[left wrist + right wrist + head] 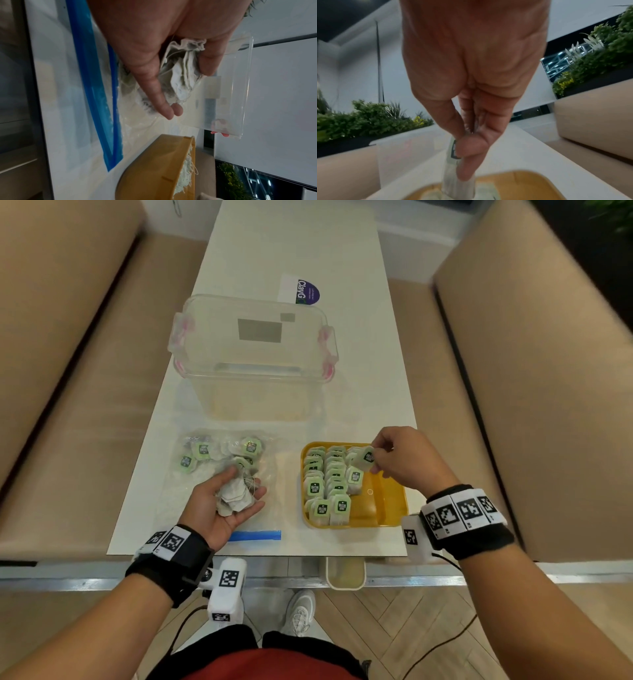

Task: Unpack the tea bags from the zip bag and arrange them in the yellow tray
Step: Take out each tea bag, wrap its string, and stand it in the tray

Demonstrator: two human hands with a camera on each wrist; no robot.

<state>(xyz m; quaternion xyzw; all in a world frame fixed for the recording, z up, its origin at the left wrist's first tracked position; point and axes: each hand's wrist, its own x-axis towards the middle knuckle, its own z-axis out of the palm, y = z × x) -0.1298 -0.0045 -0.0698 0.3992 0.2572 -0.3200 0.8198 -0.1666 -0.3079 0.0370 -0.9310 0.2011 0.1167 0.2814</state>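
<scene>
The yellow tray [388, 508] sits at the front right of the table, with rows of green-tagged tea bags [325, 477] standing in its left part. My right hand [394, 455] hovers over the tray's far side and pinches one tea bag [364, 459] between thumb and fingers; the same tea bag [453, 169] hangs over the tray [530, 181]. My left hand [226, 501], palm up over the clear zip bag [212, 474], cups a bunch of tea bags [236, 494]. That bunch [181, 70] lies between the thumb and fingers. Loose tea bags [219, 453] remain in the zip bag.
A clear plastic box [253, 354] with pink clips stands behind the zip bag. A printed card [301, 290] lies further back. Beige sofas [534, 378] flank the narrow white table [281, 251]. A small cream bin [346, 573] hangs at the table's front edge.
</scene>
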